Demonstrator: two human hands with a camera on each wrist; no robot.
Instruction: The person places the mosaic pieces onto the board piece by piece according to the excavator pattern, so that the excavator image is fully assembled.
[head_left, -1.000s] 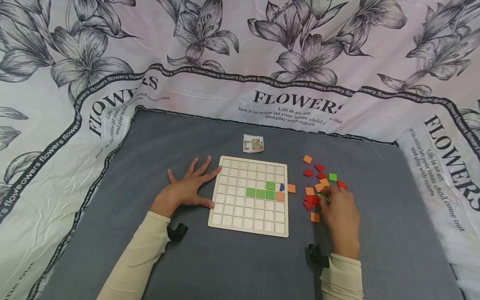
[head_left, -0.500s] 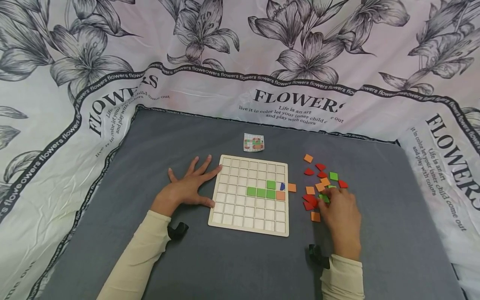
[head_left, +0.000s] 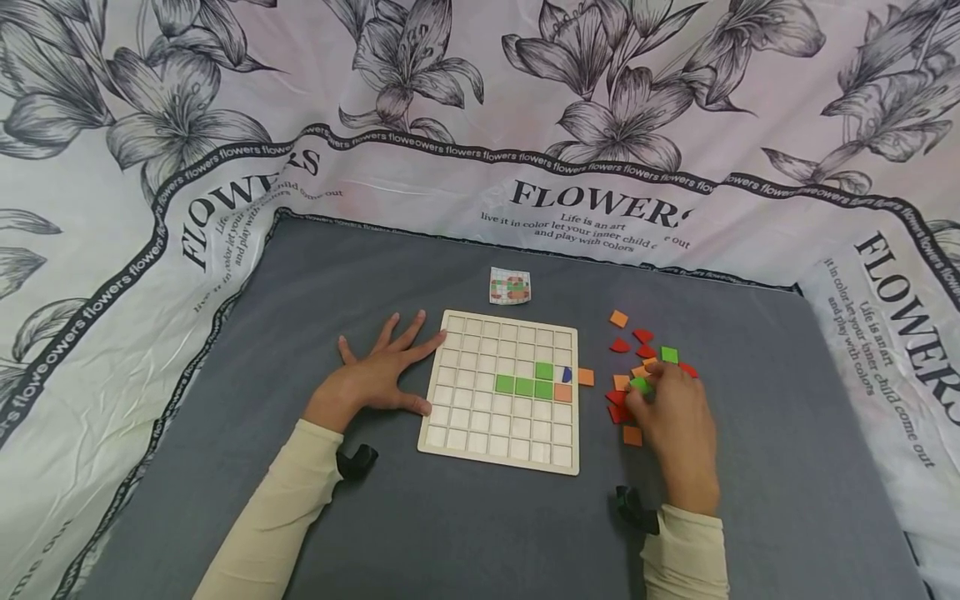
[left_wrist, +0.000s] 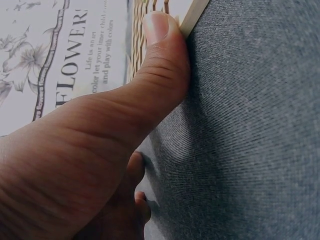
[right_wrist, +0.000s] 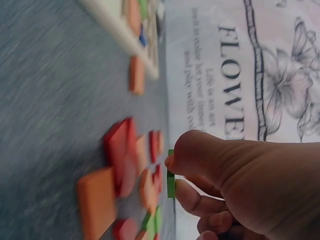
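A pale wooden grid board [head_left: 480, 425] lies in the middle of the table; its cells hold several green square tiles [head_left: 524, 387], an orange tile [head_left: 562, 392] and a partly blue one [head_left: 566, 375]. My left hand [head_left: 371, 377] is spread at the board's left side, thumb and a fingertip touching its edge. In the left wrist view the thumb [left_wrist: 162, 60] presses the board's corner area. My right hand [head_left: 678, 417] pinches a green square tile [right_wrist: 171, 175] between thumb and fingers, over the loose pieces right of the board.
Several red pieces [head_left: 617, 414] and orange squares [head_left: 632, 436] lie scattered under and around the right hand, with another green square [head_left: 669, 355] behind. One orange tile [head_left: 586, 377] sits against the board's right edge. A small printed pattern card [head_left: 510, 286] lies beyond the board.
My right hand has picked the green tile out of the loose pieces and shifted slightly left with it. The left hand keeps its place at the board.
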